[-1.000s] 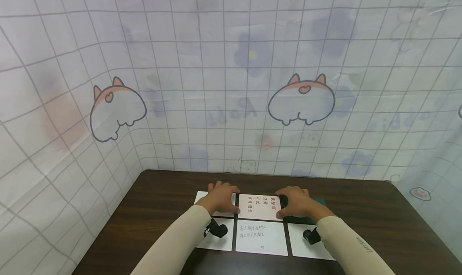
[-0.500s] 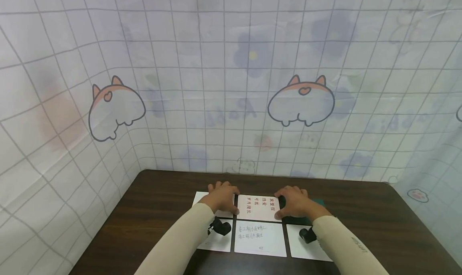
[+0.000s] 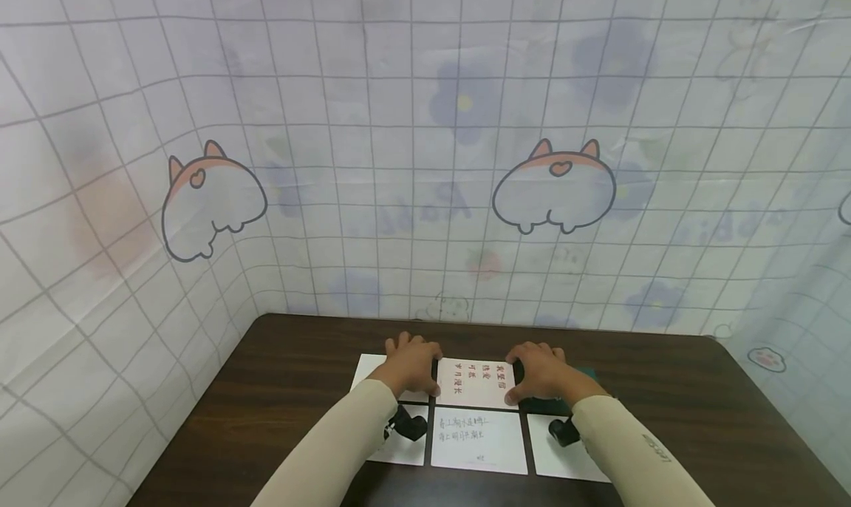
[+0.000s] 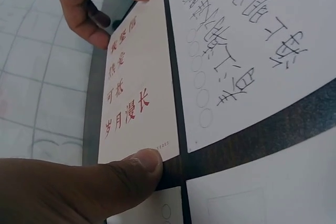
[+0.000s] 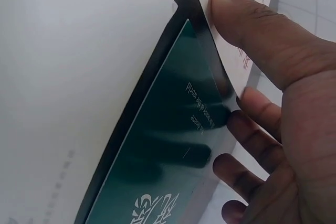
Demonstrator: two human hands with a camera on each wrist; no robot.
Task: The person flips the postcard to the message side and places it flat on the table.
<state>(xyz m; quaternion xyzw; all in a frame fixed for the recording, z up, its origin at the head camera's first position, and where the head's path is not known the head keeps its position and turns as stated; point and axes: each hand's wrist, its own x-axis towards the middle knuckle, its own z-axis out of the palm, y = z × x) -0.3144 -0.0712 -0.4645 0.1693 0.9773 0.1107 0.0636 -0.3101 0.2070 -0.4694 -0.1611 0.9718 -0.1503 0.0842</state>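
Observation:
A white postcard printed in red characters (image 3: 477,383) lies in the middle of the far row of cards. My left hand (image 3: 409,368) grips its left edge, thumb at the near corner and fingers at the far one. Opposite, my right hand (image 3: 544,374) holds the right edge in the same way. In the left wrist view, my left thumb (image 4: 123,179) presses the card's edge. A dark green card (image 5: 163,124) with pale lettering lies beneath the right hand, partly hidden. Just nearer is a white card with handwriting (image 3: 480,442), a narrow gap apart from the red-lettered one.
White cards lie at upper left (image 3: 369,366), lower left (image 3: 405,454) and lower right (image 3: 568,459), partly covered by hands or sleeves. Black devices (image 3: 411,424) sit at the wrists. Behind the dark wooden table (image 3: 266,389) hangs a grid-patterned cloth (image 3: 372,196).
Both hands keep their places at the edges of the red-lettered card. The view and forearms shift very slightly; no card visibly moves on the table.

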